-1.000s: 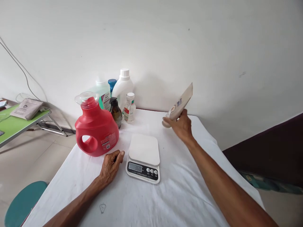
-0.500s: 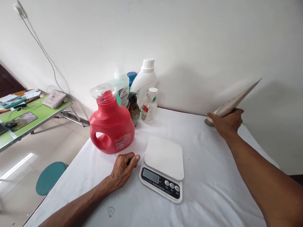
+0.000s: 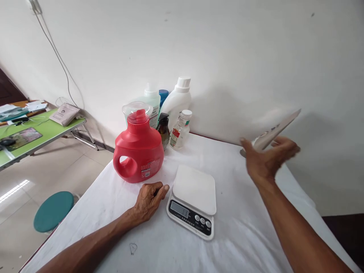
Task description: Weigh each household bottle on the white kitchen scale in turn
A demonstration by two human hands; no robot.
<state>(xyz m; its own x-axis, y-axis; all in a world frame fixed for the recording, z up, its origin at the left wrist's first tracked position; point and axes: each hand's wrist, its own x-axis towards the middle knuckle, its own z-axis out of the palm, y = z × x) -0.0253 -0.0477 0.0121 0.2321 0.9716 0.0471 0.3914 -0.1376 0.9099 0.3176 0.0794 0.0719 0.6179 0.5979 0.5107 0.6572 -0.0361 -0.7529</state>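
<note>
My left hand (image 3: 150,200) rests on the white cloth in a loose fist, thumb toward the scale; nothing shows in it. Right beside it lies a white digital kitchen scale (image 3: 195,189) with a bare platform and a display too faint to read. At the right, my right hand (image 3: 270,157) is open, thumb and fingers spread. Just behind it, a pale pouch (image 3: 274,133) stands tilted near the wall, its lower part partly hidden by the hand. A red detergent jug (image 3: 139,151) with a clear plastic cover on its neck stands beyond my left hand.
Behind the jug stand a dark pump bottle (image 3: 164,131), a clear bottle with white cap (image 3: 180,131), a white jug (image 3: 178,100) and a green bottle (image 3: 152,100). At left are a green table (image 3: 47,129) and a teal stool (image 3: 53,211).
My right hand has let go of the pouch, its fingers spreading as it shifts slightly nearer. The view has turned a little. My left hand stays in place.
</note>
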